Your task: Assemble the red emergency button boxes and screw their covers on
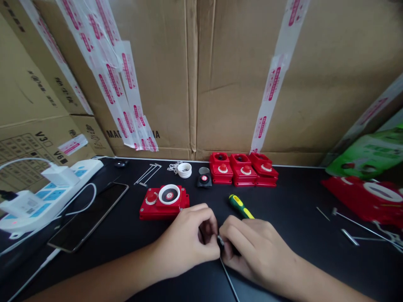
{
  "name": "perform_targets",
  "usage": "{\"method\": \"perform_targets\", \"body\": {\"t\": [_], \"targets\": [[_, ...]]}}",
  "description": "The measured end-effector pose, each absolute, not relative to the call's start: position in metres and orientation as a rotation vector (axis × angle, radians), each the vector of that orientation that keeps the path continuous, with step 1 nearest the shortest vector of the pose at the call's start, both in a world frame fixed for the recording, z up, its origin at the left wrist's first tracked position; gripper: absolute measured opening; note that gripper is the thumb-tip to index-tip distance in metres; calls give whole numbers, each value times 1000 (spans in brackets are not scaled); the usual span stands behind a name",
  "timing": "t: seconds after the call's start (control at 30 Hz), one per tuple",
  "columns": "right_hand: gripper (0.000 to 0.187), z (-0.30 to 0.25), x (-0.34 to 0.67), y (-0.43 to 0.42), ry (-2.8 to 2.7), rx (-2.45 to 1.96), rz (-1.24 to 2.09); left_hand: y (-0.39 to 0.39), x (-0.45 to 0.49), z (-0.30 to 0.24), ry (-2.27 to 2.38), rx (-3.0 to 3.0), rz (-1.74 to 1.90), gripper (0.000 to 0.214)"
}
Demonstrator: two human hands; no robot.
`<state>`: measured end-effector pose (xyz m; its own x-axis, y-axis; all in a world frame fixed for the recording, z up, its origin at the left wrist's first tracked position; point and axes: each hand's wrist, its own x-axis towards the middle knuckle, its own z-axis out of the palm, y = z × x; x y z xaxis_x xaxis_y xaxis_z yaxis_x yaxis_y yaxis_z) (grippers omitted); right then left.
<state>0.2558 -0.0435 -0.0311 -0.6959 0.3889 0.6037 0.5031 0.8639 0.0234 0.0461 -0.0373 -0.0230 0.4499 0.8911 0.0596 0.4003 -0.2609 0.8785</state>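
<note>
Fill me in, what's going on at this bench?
A person is working bare-handed at a black table. The left hand and right hand are close together, with a small metal piece held between them. A thin rod shows below; whether it joins that piece is hidden. A red box lies just beyond the left hand, a green-yellow handle beyond the right. More red parts sit in a row at the back.
</note>
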Motion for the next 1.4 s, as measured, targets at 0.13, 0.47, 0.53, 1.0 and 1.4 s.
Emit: {"method": "perform_targets", "body": {"t": [0.13, 0.47, 0.53, 1.0, 1.4], "targets": [[18, -29, 255, -44, -2449, -635, -239, -37, 47, -22, 1117, 1878, 697, 16], [19, -33, 258, -39, -2411, -724, -223, -38, 46, -21, 1146, 1882, 714, 19], [19, -32, 259, -39, -2396, -736, -198, -38, 46, -20, 1149, 1886, 699, 18], [17, -30, 263, -34, -2347, -907, 76, -35, 42, -21, 1087, 1674, 738, 11], [15, -30, 268, -29, -2279, -1062, 216, -34, 41, -26, 1006, 1514, 769, 6]]}}
